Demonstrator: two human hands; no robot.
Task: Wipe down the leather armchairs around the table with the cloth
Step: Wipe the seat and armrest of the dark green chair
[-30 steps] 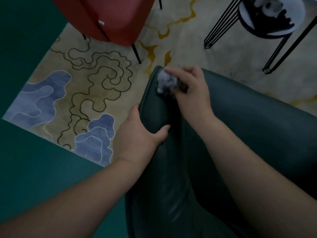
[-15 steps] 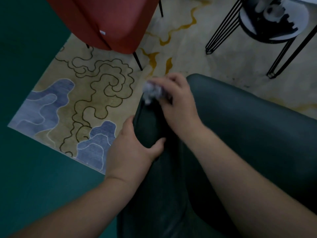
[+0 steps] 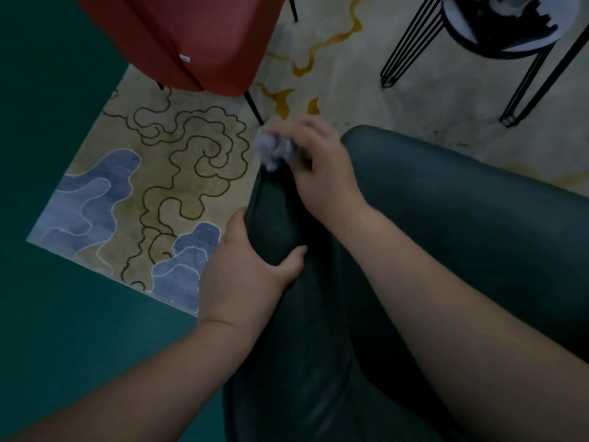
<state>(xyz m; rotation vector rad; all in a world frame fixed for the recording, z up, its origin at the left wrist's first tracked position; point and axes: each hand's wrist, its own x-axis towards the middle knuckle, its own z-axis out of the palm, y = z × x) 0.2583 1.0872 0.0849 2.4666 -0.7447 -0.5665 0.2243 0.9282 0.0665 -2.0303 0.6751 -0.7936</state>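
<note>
Head camera, looking down: a small white tag (image 3: pixel 185 58) shows on the underside of a red chair (image 3: pixel 188 36) at the top of the frame, its writing too small to read. A person's right hand (image 3: pixel 322 167) curls its fingers round a crumpled pale cloth (image 3: pixel 274 149) and holds it at the far tip of a dark green leather armchair (image 3: pixel 446 224), on the narrow edge of the upholstery. The left hand (image 3: pixel 245 266) grips that same edge nearer the camera, thumb on the upper face and fingers wrapped round the outer side. Both bare forearms reach in from the bottom of the frame. Beneath lies a beige rug (image 3: pixel 153 173) with blue patches, dark looping lines and yellow streaks, set on a teal floor (image 3: pixel 63 330). A round table (image 3: pixel 510 33) on thin black wire legs stands at the top right, well apart from the hands.
</note>
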